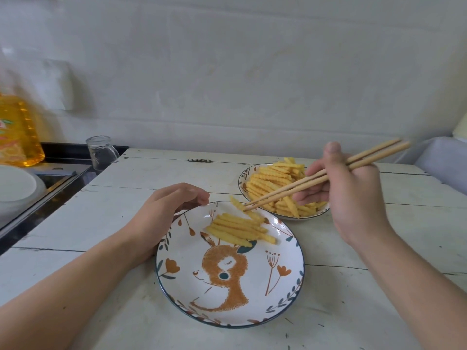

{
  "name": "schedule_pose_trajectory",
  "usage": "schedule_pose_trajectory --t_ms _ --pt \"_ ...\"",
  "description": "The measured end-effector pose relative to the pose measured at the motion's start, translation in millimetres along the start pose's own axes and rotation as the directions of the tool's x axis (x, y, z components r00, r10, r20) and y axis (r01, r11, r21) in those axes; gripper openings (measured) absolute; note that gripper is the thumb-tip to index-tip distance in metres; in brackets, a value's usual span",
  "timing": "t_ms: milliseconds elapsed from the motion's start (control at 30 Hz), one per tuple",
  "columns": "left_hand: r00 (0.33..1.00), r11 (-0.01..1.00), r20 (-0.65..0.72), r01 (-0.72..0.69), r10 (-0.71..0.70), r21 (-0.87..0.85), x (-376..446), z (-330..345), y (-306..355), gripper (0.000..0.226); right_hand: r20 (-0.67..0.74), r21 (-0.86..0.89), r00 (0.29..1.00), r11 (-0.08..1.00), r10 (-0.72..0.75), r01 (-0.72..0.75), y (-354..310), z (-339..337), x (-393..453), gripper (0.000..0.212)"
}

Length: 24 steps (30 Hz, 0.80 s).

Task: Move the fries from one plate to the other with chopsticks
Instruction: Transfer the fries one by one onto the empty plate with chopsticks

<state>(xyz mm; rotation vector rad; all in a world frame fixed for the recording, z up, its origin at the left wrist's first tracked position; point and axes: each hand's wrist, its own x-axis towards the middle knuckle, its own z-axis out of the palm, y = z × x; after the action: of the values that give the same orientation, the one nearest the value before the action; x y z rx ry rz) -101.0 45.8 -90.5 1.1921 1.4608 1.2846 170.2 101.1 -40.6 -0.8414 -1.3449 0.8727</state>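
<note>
While the right hand (351, 195) grips a pair of wooden chopsticks (326, 176), their tips pinch one crinkle-cut fry (237, 203) in the air over the far rim of the near plate (230, 294). That plate, painted with a brown deer and orange flowers, lies on the white plank counter (106, 223) and carries a small stack of fries (240, 229) on its far half. Its left rim is steadied by the left hand (164, 210), whose fingers curl over the edge, thumb side toward the camera. Just beyond and to the right, nearly touching it, sits the second plate (242, 183), heaped with the remaining fries (273, 183); the right hand's fingers partly cover that heap. At the counter's far left corner stands a clear glass mug (101, 152), and further left a yellow oil bottle (17, 132) rises beside a white dish (15, 183).
</note>
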Motion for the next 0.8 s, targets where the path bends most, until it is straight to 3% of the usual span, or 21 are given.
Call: schedule_pose_trajectory --t_ms 167,333,500,800 --pt "1.0 1.0 0.002 -0.001 0.001 0.001 -1 -1 1 0.038 0.088 -0.036 0.996 0.999 -0.013 0.016 0 3 -4 0.047" --pt "1.0 1.0 0.005 0.0 0.0 -0.002 -1 0 1 0.037 -0.003 -0.009 0.996 0.996 -0.085 0.085 -3 -5 3 0.044" --pt "1.0 1.0 0.001 0.001 -0.001 0.003 -2 1 3 0.038 -0.071 -0.129 0.981 0.977 -0.178 0.168 -1 -23 13 0.04" --pt "1.0 1.0 0.0 0.013 -0.013 0.005 -3 0 4 0.038 0.066 -0.252 0.959 0.925 -0.277 0.285 14 -9 3 0.032"
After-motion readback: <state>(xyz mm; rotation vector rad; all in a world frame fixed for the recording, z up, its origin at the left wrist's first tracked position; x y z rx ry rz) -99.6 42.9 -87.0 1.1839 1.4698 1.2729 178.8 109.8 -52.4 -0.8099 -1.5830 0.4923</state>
